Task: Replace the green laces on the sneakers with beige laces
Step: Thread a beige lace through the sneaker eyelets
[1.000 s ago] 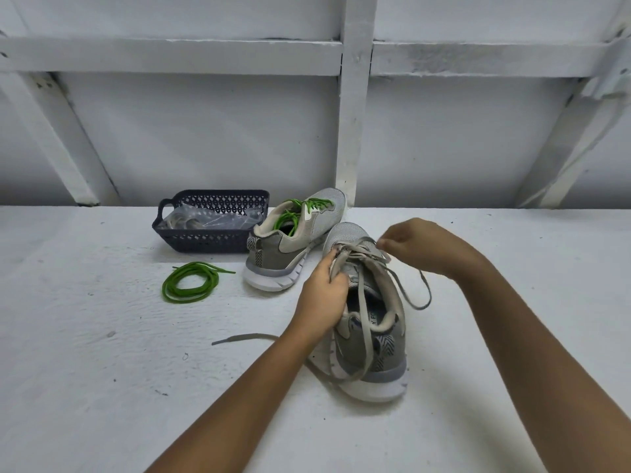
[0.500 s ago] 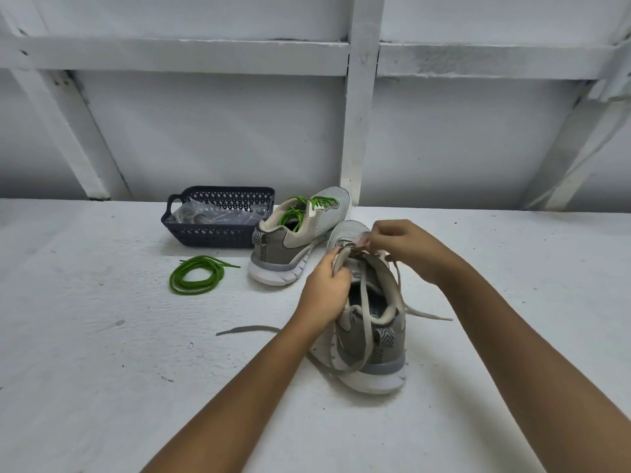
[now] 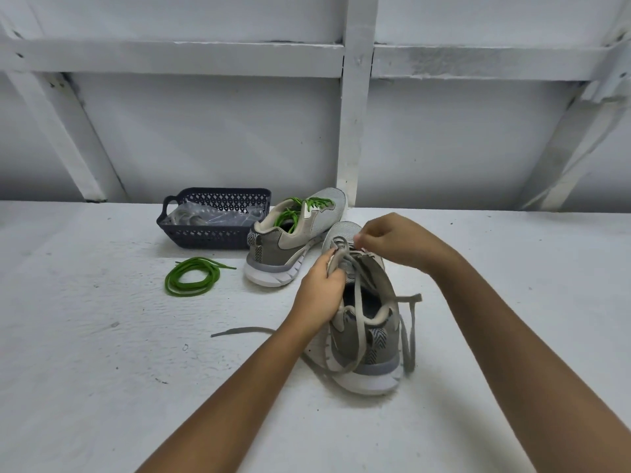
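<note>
A grey sneaker (image 3: pixel 370 339) stands in front of me, heel toward me, with a beige lace (image 3: pixel 358 312) partly threaded through it. My left hand (image 3: pixel 319 291) grips the sneaker's left eyelet flap near the tongue. My right hand (image 3: pixel 396 242) pinches the beige lace at the upper eyelets. Loose lace ends trail over the heel and onto the table at the left (image 3: pixel 239 332) and right (image 3: pixel 411 336). A second grey sneaker (image 3: pixel 293 240) with green laces (image 3: pixel 300 208) stands behind, to the left. A coiled green lace (image 3: pixel 191 276) lies on the table.
A dark blue perforated basket (image 3: pixel 208 233) holding clear plastic bags sits at the back left, next to the second sneaker. The white table (image 3: pixel 102 370) ends against a white wall with framing beams (image 3: pixel 355 97).
My right hand has moved left toward the top eyelets, pulling the lace in. The right lace end has dropped from a raised loop to hang beside the heel. The left hand keeps its grip.
</note>
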